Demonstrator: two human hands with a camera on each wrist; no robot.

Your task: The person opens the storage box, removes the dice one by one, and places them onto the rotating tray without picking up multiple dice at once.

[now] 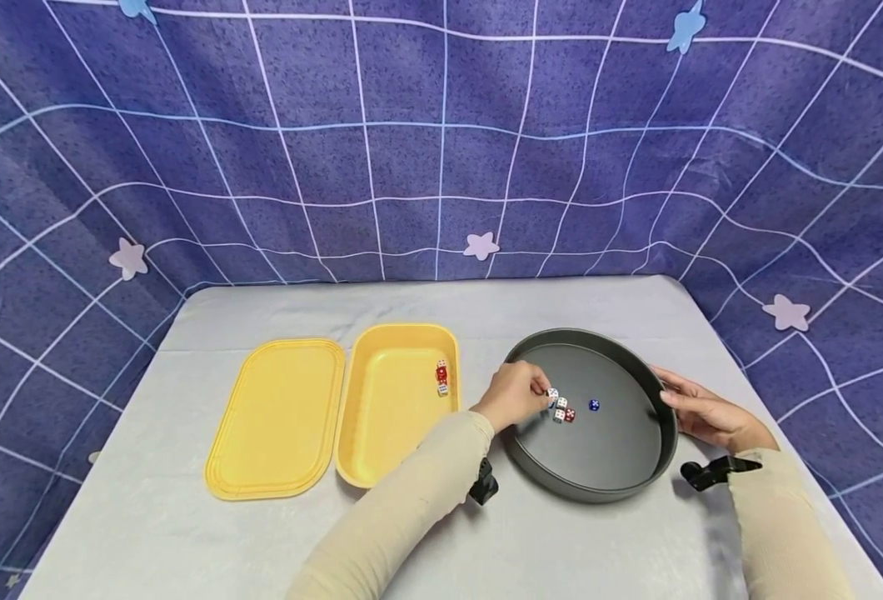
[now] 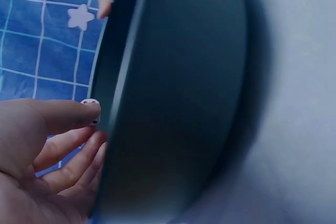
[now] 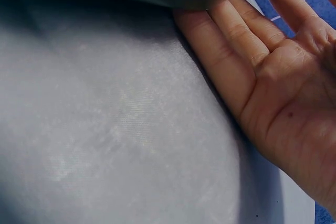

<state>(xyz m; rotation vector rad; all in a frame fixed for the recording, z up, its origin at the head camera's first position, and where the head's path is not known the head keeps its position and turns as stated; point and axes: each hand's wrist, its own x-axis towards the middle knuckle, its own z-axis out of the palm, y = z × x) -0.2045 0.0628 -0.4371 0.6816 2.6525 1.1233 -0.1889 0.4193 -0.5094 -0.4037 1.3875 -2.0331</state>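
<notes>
My left hand (image 1: 515,395) reaches over the near-left rim of a dark round pan (image 1: 599,450) and pinches a white die (image 2: 90,101) between thumb and fingers. Just beside those fingertips, white dice (image 1: 561,403) and a red die (image 1: 570,414) lie in a cluster on the pan's floor. A blue die (image 1: 595,405) sits apart, closer to the middle. On the far side, my right hand (image 1: 711,412) holds the pan's right edge, thumb over the rim and fingers against the outer wall; in the right wrist view the pan partly covers the fingertips.
Left of the pan stands a yellow rectangular tub (image 1: 396,333) with several red and white dice (image 1: 442,377) along its right side. A flat yellow lid (image 1: 276,421) lies left of the tub. The pale tabletop (image 1: 576,546) ends at a blue gridded curtain (image 1: 404,167).
</notes>
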